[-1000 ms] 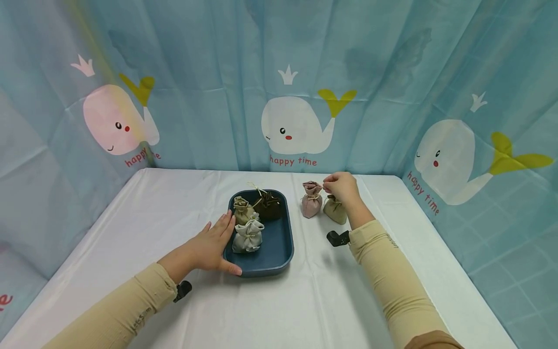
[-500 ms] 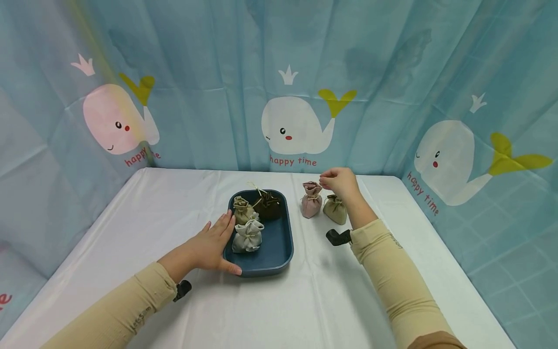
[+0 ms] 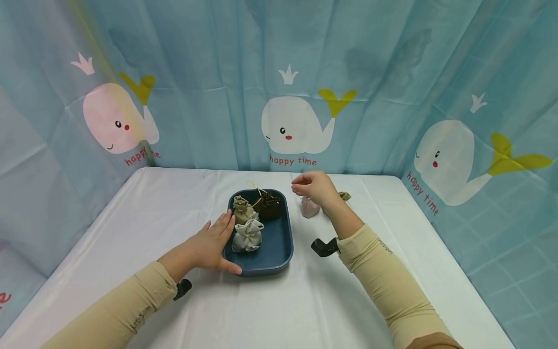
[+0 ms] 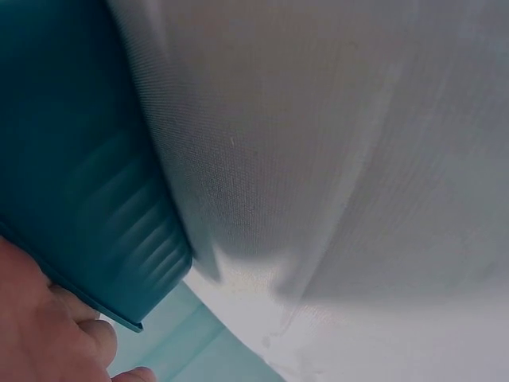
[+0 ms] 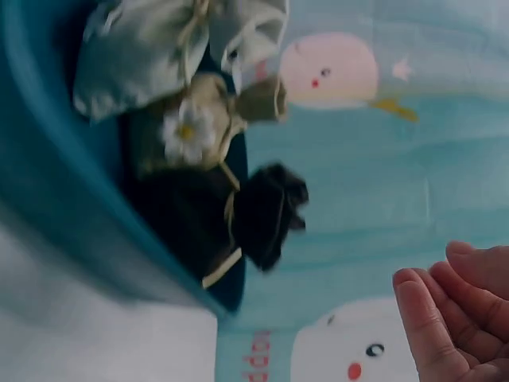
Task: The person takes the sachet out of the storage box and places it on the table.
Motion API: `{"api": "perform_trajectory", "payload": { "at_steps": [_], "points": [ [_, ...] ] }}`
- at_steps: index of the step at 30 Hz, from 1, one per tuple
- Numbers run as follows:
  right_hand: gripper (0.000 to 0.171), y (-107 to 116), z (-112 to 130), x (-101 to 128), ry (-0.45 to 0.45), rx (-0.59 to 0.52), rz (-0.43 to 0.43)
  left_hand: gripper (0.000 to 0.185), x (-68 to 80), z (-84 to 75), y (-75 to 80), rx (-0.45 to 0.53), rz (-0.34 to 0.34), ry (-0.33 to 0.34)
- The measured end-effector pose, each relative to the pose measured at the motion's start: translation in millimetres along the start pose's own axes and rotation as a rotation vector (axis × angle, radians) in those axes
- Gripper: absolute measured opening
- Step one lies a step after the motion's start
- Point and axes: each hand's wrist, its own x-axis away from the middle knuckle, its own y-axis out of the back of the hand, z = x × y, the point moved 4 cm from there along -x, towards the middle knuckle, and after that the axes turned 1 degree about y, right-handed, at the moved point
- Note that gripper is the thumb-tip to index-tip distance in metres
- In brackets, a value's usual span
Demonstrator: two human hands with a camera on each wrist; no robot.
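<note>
My left hand [image 3: 211, 247] rests along the left side of a blue tray [image 3: 276, 245], fingers stretched over the rim and thumb at the near corner. In the left wrist view its fingers lie at the edge of the ribbed wall. Inside the tray sit a pale grey drawstring pouch [image 3: 247, 238], a tan pouch [image 3: 243, 209] with a white daisy, and a dark brown pouch [image 3: 269, 208]. My right hand [image 3: 317, 186] hovers over a pink pouch [image 3: 310, 208], partly hiding it. Its fingers bend loosely with nothing between them in the right wrist view.
An olive pouch [image 3: 344, 196] stands on the white tablecloth [image 3: 261, 310] behind my right wrist, mostly hidden. A blue curtain [image 3: 209, 97] with whale prints surrounds the table's back and sides.
My right hand has moved left from above the olive pouch to above the pink pouch, holding nothing. My left hand, the tray and its pouches have stayed put.
</note>
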Motion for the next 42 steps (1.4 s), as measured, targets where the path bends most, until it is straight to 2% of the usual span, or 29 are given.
{"api": "perform_trajectory", "payload": {
  "at_steps": [3,9,16,28,35,42],
  "points": [
    [0.018,-13,5,2,0.025,0.005,0.044,0.135,0.1,0.3,0.8,0.007,-0.003,0.0],
    [0.016,-36,6,5,0.015,0.02,0.126,0.135,0.3,-0.1,0.7,0.011,-0.004,-0.001],
    [0.023,-58,8,10,0.024,0.054,0.248,0.137,0.1,0.5,-0.3,0.006,-0.003,0.005],
    [0.018,-84,7,15,0.056,0.059,0.342,0.136,-0.6,1.1,-0.8,0.005,0.0,0.006],
    [0.025,-93,6,17,0.076,0.127,0.412,0.135,2.1,-0.6,1.3,0.014,-0.009,-0.007],
    [0.021,-101,3,18,0.078,0.159,0.474,0.135,3.6,-1.2,3.1,0.024,-0.005,-0.005]
  ]
}}
